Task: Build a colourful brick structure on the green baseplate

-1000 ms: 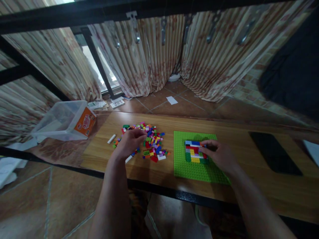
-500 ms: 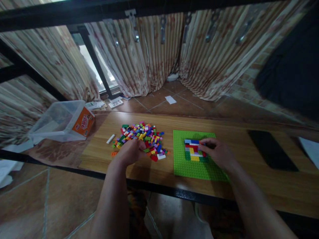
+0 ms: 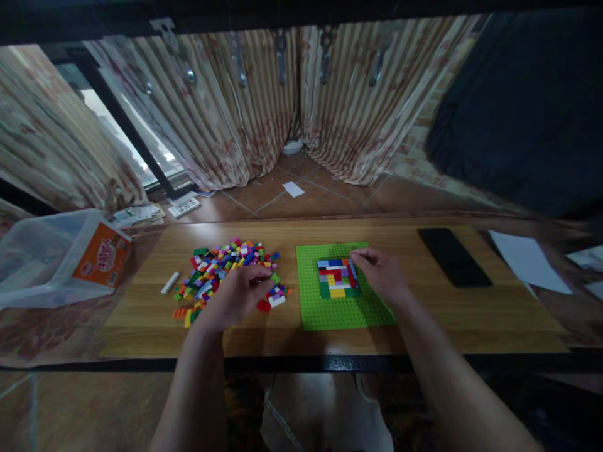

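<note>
My left hand (image 3: 240, 295) is over the right side of a heap of mixed toy building bricks (image 3: 221, 260). A small light green brick (image 3: 275, 277) shows at its thumb and fingertips. A green studded baseplate (image 3: 346, 316) lies to the right. On it sits a low rectangular build of coloured bricks (image 3: 336, 280), with blue along the back, red and yellow in the middle, and green at the front corners. My right hand (image 3: 384, 273) has its fingers bent together at the build's back right corner. What those fingertips hold, if anything, is too small to make out.
A black phone-like slab (image 3: 453, 257) lies on the wooden table (image 3: 264, 339) at the right, with white paper (image 3: 530, 260) beyond it. A clear plastic box (image 3: 51, 251) with an orange label stands left. A white stick-like piece (image 3: 170, 282) lies left of the heap.
The view has swung to the right. My left hand has lifted from the bricks with a light green brick at its fingertips. My right fingers have drawn back to the build's corner.
</note>
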`<state>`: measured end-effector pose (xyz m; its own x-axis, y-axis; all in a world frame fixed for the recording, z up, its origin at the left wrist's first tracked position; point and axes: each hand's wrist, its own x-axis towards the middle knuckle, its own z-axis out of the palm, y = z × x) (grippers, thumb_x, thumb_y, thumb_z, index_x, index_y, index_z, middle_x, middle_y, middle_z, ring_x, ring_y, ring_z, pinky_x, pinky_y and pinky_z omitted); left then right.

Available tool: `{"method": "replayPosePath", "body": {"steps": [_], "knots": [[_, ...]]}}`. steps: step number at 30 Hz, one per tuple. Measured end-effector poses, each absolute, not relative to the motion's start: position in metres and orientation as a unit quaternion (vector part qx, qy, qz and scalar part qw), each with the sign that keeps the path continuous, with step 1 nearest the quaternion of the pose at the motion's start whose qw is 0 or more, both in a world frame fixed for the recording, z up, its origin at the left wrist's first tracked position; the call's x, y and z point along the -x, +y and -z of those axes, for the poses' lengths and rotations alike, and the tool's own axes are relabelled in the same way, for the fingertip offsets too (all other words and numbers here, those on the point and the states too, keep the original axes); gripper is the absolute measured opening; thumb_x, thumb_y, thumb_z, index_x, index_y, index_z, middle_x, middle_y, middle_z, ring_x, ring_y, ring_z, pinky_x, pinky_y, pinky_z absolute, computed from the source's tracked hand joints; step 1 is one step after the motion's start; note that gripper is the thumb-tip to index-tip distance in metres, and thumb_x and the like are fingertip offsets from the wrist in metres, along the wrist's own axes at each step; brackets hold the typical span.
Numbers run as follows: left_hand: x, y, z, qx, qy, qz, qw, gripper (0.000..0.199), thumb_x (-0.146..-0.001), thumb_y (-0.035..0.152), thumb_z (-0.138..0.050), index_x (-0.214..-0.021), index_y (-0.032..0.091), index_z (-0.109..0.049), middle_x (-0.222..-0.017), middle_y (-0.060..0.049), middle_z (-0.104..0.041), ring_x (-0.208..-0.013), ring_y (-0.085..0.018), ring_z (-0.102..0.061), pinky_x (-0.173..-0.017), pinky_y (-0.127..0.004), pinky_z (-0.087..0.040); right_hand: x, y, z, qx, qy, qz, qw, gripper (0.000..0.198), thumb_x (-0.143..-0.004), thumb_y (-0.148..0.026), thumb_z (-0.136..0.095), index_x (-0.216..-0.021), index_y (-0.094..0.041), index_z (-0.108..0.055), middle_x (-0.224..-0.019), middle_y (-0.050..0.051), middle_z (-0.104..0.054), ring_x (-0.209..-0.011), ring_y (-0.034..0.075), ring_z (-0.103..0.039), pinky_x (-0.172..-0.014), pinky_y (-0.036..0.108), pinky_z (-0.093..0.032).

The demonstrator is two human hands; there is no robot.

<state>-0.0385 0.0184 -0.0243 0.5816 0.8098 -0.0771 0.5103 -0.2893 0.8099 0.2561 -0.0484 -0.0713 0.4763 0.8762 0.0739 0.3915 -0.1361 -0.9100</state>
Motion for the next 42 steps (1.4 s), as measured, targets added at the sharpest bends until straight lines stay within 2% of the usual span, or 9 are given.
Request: {"method": "replayPosePath", "body": {"steps": [7, 11, 18, 25, 33, 42], "knots": [[-0.035, -0.015, 0.046, -0.755, 0.381, -0.207, 0.493, 0.016, -0.082, 0.023, -0.056, -0.093, 0.016, -0.065, -0.085, -0.003, -0.068, -0.077, -0.015, -0.061, -0.069, -0.025, -0.045, -0.253, -0.050, 0.067, 0.687, -0.470, -0.219, 0.508, 0.021, -0.079, -0.037, -0.059, -0.082, -0.020, -0.070, -0.085, 0.004, -0.072, -0.082, 0.020, -0.066, -0.080, 0.035, -0.050], [-0.050, -0.017, 0.058, -0.740, 0.390, -0.228, 0.498, 0.013, -0.080, 0.020, -0.057, -0.090, 0.016, -0.064, -0.085, -0.003, -0.069, -0.078, -0.015, -0.062, -0.071, -0.026, -0.047, -0.248, -0.054, 0.061, 0.645, -0.515, -0.233, 0.515, 0.016, -0.079, -0.032, -0.060, -0.085, -0.021, -0.070, -0.088, 0.003, -0.072, -0.084, 0.018, -0.065, -0.082, 0.034, -0.049], [-0.065, -0.015, 0.065, -0.718, 0.387, -0.270, 0.512, 0.012, -0.082, 0.022, -0.057, -0.090, 0.016, -0.063, -0.087, -0.004, -0.070, -0.080, -0.016, -0.065, -0.071, -0.026, -0.049, -0.250, -0.056, 0.061, 0.669, -0.533, -0.210, 0.473, 0.017, -0.081, -0.030, -0.057, -0.085, -0.020, -0.071, -0.088, 0.004, -0.072, -0.084, 0.019, -0.065, -0.081, 0.035, -0.049], [-0.081, -0.020, 0.067, -0.742, 0.418, -0.267, 0.451, 0.010, -0.084, 0.024, -0.056, -0.089, 0.018, -0.063, -0.084, -0.004, -0.070, -0.076, -0.015, -0.064, -0.071, -0.027, -0.048, -0.249, -0.058, 0.058, 0.683, -0.529, -0.194, 0.464, 0.017, -0.083, -0.028, -0.055, -0.085, -0.022, -0.071, -0.089, 0.003, -0.072, -0.085, 0.019, -0.066, -0.082, 0.035, -0.049], [-0.089, -0.022, 0.063, -0.744, 0.441, -0.260, 0.430, 0.013, -0.085, 0.024, -0.054, -0.086, 0.018, -0.066, -0.083, -0.004, -0.071, -0.077, -0.016, -0.065, -0.069, -0.025, -0.046, -0.249, -0.060, 0.055, 0.687, -0.536, -0.187, 0.454, 0.017, -0.083, -0.026, -0.055, -0.085, -0.023, -0.071, -0.089, 0.003, -0.072, -0.085, 0.019, -0.066, -0.081, 0.035, -0.050], [-0.084, -0.030, 0.051, -0.793, 0.476, -0.203, 0.322, 0.021, -0.088, 0.031, -0.052, -0.090, 0.020, -0.070, -0.076, -0.004, -0.071, -0.066, -0.016, -0.062, -0.062, -0.025, -0.038, -0.252, -0.062, 0.053, 0.680, -0.572, -0.191, 0.417, 0.013, -0.082, -0.023, -0.058, -0.085, -0.023, -0.070, -0.089, 0.003, -0.070, -0.086, 0.019, -0.065, -0.084, 0.036, -0.049]]}}
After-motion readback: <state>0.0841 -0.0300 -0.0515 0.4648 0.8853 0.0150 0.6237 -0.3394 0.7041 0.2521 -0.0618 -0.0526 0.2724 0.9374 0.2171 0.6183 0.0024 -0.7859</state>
